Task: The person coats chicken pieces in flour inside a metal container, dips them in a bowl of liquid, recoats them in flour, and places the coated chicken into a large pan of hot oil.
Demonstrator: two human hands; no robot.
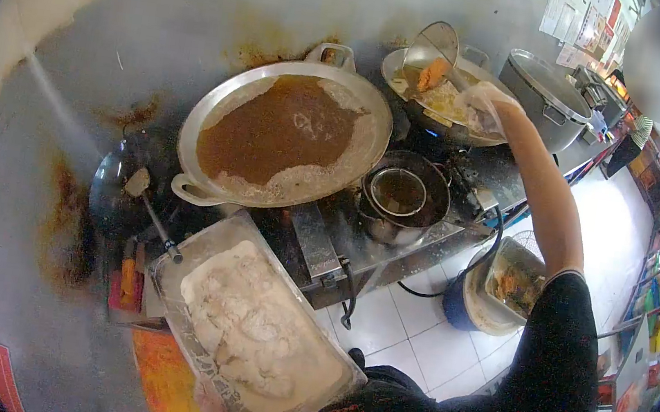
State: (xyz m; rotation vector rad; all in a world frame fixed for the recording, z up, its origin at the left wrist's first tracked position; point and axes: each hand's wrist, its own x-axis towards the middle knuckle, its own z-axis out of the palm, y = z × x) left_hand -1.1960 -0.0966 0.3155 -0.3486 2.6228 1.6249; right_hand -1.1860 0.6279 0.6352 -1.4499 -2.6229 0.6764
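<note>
My right hand (486, 110), in a clear plastic glove, is closed around the handle of a wire skimmer (430, 41) above the far pan of oil (391, 61). A browned fried piece (435, 76), perhaps chicken, shows at the skimmer's lower edge. Below me a clear plastic tub (166, 268) holds pale flour (251, 312) with coated lumps in it. Part of what looks like my gloved left hand (213, 407) shows at the tub's near left edge, its fingers hidden.
A wide two-handled wok (190, 135) of brown oil stands at centre. Beside it is a dark pot (393, 232) with a round strainer (398, 191). A large lidded pot (550, 93) stands farther right. A blue bucket (462, 300) carries a food container on the floor. Another person (635, 140) stands behind.
</note>
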